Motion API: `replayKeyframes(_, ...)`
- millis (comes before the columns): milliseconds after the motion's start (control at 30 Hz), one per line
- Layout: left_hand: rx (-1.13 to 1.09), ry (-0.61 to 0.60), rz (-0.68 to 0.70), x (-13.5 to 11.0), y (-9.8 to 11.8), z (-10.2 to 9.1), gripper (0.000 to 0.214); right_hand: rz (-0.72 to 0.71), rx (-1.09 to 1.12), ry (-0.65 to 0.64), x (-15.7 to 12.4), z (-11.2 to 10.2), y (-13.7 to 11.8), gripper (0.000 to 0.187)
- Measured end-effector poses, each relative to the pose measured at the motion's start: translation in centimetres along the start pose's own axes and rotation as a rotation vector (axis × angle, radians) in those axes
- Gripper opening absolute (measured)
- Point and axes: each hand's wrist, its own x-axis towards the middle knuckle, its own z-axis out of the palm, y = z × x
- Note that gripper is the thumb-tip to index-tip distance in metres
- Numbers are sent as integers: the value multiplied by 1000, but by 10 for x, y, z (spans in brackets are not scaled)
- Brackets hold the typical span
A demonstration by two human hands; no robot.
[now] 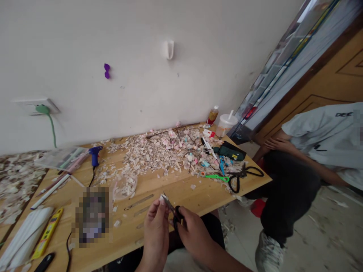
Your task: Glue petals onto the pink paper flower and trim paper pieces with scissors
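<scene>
Near the table's front edge, my left hand (158, 223) pinches a small whitish piece (162, 198) between thumb and fingers. I cannot make out what kind of thing it is. My right hand (194, 228) is closed around the black handles of a pair of scissors (170, 206). The blades point up and left, close against the pale piece; whether they touch it is too small to tell. Behind both hands, a broad heap of pale shavings (153, 151) covers the back of the wooden table (153, 185).
A glue gun (95, 155), a yellow box cutter (48, 232) and white sticks (24, 238) lie left. Black-handled scissors (235, 181), green scissors (217, 177), a bottle (212, 115) and a lidded cup (225, 124) are right. A person (326, 151) sits beyond the table's right edge.
</scene>
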Motion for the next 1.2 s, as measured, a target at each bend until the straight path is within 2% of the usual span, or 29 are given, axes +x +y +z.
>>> replayKeyframes(200, 10, -18, 7, 0, -1, 1, 31, -2, -48, 15, 0, 0, 2, 19)
replayKeyframes(467, 132, -67, 68, 8, -4, -6, 28, -8, -77, -2, 1, -2, 3, 14)
replayKeyframes(567, 183, -91, 83, 12, -4, -12, 28, -6, -83, -12, 2, -1, 5, 13)
replayKeyframes(733, 336, -107, 145, 21, -2, -28, 29, -16, -74, -36, 6, 1, 10, 23)
replayKeyframes(833, 431, -128, 173, 22, 3, -34, 30, -16, -82, -49, 7, 1, 11, 23)
replayKeyframes(1200, 633, -164, 217, 15, 32, -20, 40, -34, -125, -73, 5, -13, 6, 16)
